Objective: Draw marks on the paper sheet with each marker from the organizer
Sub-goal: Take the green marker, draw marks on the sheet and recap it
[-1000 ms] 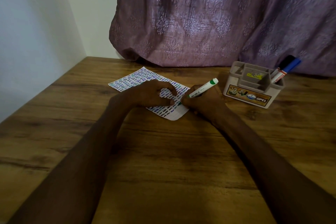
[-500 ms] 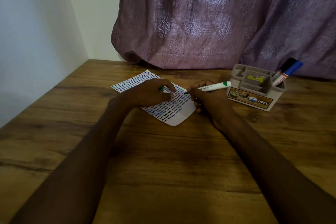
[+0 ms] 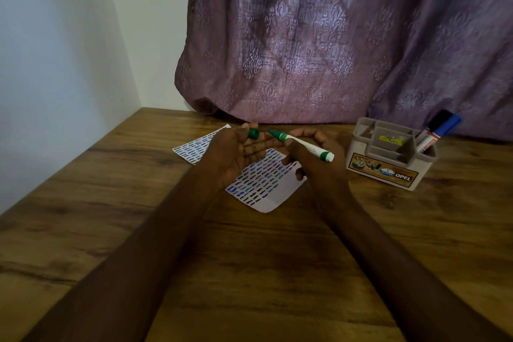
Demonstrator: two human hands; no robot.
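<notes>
So the green marker (image 3: 301, 144) has come up off the sheet (image 3: 261, 183) since a second ago, when its tip was down drawing near the sheet's near corner. Now the right hand (image 3: 313, 158) holds it in the air above the sheet, fingers wrapped round the white barrel, tip aimed at the cap (image 3: 253, 133), which the left hand (image 3: 238, 150) pinches between thumb and fingertip with the other fingers fairly loose. Cap mouth and tip sit just apart, not joined yet. My read: the green one is finished and is about to get capped, then it goes back in the organizer (image 3: 388, 155) off to the right of the sheet. The sheet lies flat on the table (image 3: 249, 258), nothing pinning it now since the left hand lifted off it. It's thin white paper, packed with rows of short dark, blue and greenish dashes, with only a bare strip left at the near edge. The organizer is a boxy beige plastic thing with compartments and a printed label on the front, and two markers (image 3: 438, 130), one black-capped and one blue-capped, lean out of its right side. The table is matte wood grain, and behind the sheet hangs a mauve curtain (image 3: 333, 36) with an embossed pattern.
</notes>
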